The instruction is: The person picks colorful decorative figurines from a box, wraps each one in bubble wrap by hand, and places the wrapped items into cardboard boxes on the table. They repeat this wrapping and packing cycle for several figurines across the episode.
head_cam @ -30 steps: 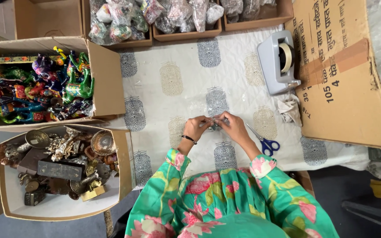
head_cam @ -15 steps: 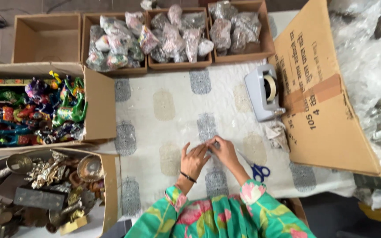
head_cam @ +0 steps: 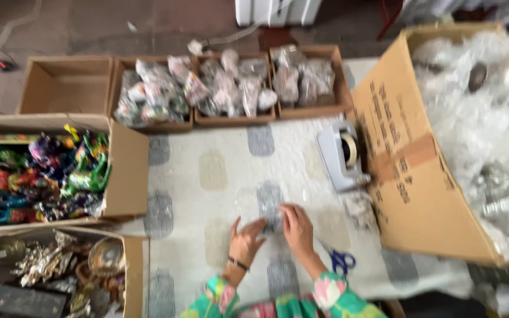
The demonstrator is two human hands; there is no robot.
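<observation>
Clear plastic wrap (head_cam: 266, 215) lies flat on the patterned cloth (head_cam: 219, 171) between both hands; left hand (head_cam: 244, 241) fingers spread, right hand (head_cam: 297, 229) fingers pressing its nearer edge.

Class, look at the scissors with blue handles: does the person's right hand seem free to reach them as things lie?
Probably yes. The blue-handled scissors lie on the patterned cloth just beside the right hand, with nothing between them, though that hand is busy with a small clear packet.

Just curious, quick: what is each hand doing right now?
Left hand: open, fingers on a small clear plastic-wrapped piece.
Right hand: open, pressing the same piece.
</observation>
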